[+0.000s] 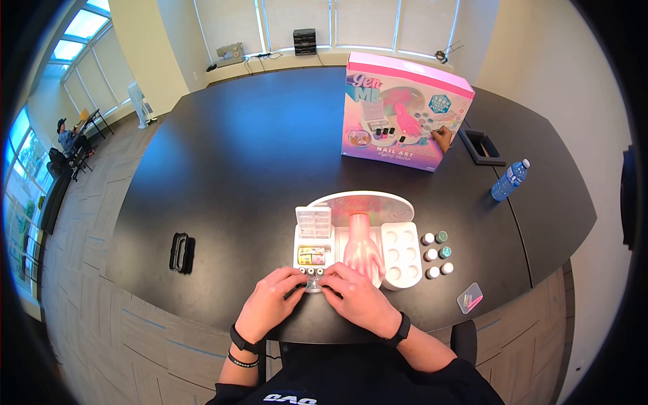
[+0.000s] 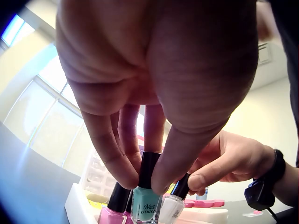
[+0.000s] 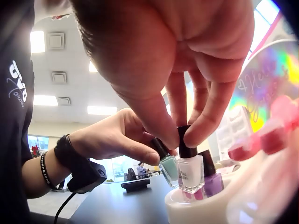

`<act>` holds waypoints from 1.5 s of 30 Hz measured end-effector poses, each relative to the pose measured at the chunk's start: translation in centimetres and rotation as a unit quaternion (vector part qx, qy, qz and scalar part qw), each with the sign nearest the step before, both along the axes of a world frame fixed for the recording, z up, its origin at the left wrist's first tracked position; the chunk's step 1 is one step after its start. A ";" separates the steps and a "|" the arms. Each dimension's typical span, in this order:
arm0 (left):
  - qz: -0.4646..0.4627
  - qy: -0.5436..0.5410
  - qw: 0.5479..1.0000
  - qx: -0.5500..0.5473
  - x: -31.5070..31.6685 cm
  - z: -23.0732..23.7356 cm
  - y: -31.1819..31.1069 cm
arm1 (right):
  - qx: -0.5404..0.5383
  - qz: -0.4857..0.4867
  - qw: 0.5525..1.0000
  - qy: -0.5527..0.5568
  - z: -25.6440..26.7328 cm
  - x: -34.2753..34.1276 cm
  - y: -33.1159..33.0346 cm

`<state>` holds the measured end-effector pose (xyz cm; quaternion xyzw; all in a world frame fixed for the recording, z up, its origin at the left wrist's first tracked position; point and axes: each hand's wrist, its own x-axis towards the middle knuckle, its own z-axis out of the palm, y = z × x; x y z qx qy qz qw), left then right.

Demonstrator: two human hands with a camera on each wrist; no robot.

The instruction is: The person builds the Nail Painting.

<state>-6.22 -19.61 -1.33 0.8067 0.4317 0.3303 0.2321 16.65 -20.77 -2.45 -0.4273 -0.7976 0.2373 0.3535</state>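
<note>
The left hand (image 1: 275, 300) pinches the black cap of a teal nail polish bottle (image 2: 145, 204), seen upright in the left wrist view. Beside it the right hand (image 1: 358, 300) pinches the black cap of a white polish bottle (image 3: 190, 172). Both bottles are at the front left of a white nail station (image 1: 407, 270). Pink (image 2: 113, 215) and purple (image 3: 214, 183) bottles stand close behind them. A pink model hand (image 1: 361, 248) lies in the middle of the station, right of a compartment with yellow packets (image 1: 311, 255).
Several small jars (image 1: 430, 254) stand right of the station, with a clear case (image 1: 470, 298) nearer the edge. Farther back are a large pink box (image 1: 405, 115), a water bottle (image 1: 511, 181) and a black tray (image 1: 482, 147). A black object (image 1: 179, 253) lies at left.
</note>
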 end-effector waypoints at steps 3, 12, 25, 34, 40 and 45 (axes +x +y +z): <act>0.012 0.020 1.000 -0.018 0.1 -0.1 -0.2 | -0.002 0.012 1.000 0.008 -0.1 -0.1 0.0; 0.037 0.012 0.999 -0.036 0.6 -1.5 0.2 | 0.013 0.020 1.000 0.007 -0.9 -0.4 0.2; 0.035 0.043 0.998 0.025 1.1 -1.7 -0.1 | 0.016 0.014 1.000 -0.019 -2.1 -0.8 0.5; 0.056 0.048 0.997 0.031 1.4 -1.8 -0.2 | 0.011 0.005 1.000 -0.013 -1.5 -0.7 0.3; 0.064 0.039 0.997 0.032 1.5 -1.6 -0.3 | 0.018 -0.005 1.000 -0.001 -1.7 -0.2 0.2; 0.068 0.046 0.996 0.040 1.5 -1.3 -0.4 | 0.029 -0.021 0.999 0.003 0.3 0.8 -0.2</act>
